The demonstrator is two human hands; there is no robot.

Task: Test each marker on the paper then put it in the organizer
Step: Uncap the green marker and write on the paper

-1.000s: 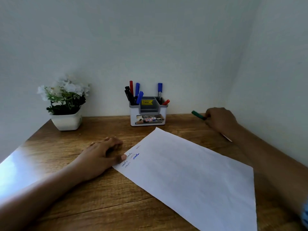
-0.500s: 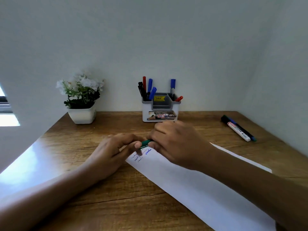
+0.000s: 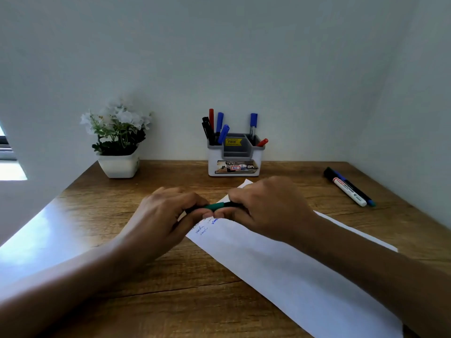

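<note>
A green marker (image 3: pixel 216 206) lies level between both hands, just above the top left corner of the white paper (image 3: pixel 280 267). My left hand (image 3: pixel 168 211) grips its left end and my right hand (image 3: pixel 268 208) grips its right end. Most of the marker is hidden by my fingers. Small blue scribbles (image 3: pixel 207 225) mark the paper under the hands. The white and grey organizer (image 3: pixel 235 159) stands against the back wall with several red, blue and black markers upright in it.
Two markers (image 3: pixel 349 187), one white-barrelled and one blue, lie on the wooden desk at the right. A white pot of white flowers (image 3: pixel 118 142) stands at the back left. Walls close the desk at the back and right.
My right hand carried the green marker from the right side of the desk to the middle, and my left hand left the paper and took its other end. The marker shows slightly more now.
</note>
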